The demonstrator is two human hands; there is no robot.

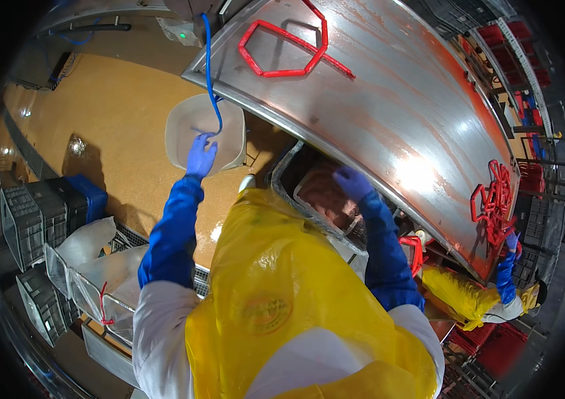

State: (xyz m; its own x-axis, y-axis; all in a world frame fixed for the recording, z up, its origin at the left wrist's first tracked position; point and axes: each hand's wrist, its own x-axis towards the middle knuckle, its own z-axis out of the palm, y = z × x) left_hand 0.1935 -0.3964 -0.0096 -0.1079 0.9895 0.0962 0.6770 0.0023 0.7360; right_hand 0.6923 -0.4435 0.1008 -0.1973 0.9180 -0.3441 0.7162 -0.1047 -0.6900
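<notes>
- Head view, left hand (pixel 200 157): its fingers reach ahead, loosely bent, and their tips meet the lower end of the hose (pixel 208 73). Whether they grip it or only brush it, I cannot tell.
- Head view, where the hose is: it hangs down past the table's near left corner, and its lower part shows against the tub (pixel 238 136) (pale, standing on the floor). From the left fingertips it lies ahead and slightly to the right; the left hand is clearly the nearer one.
- Head view, how the hose points: its long axis runs away from the person, almost in line with the left forearm, bowing rightward lower down. Its low end hooks back left toward the fingertips.
- Head view, right hand (pixel 354 183): over the right side of the bin (pixel 281 174), beside the meat (pixel 322 189), fingers partly curled. I cannot tell whether they hold or touch anything.
- Head view, around them: the table (pixel 369 93) slants across beyond the bin, with red links (pixel 284 74) in an open loop, well apart from both hands. A co-worker (pixel 459 296) stands far right, by a red heap (pixel 493 213).
</notes>
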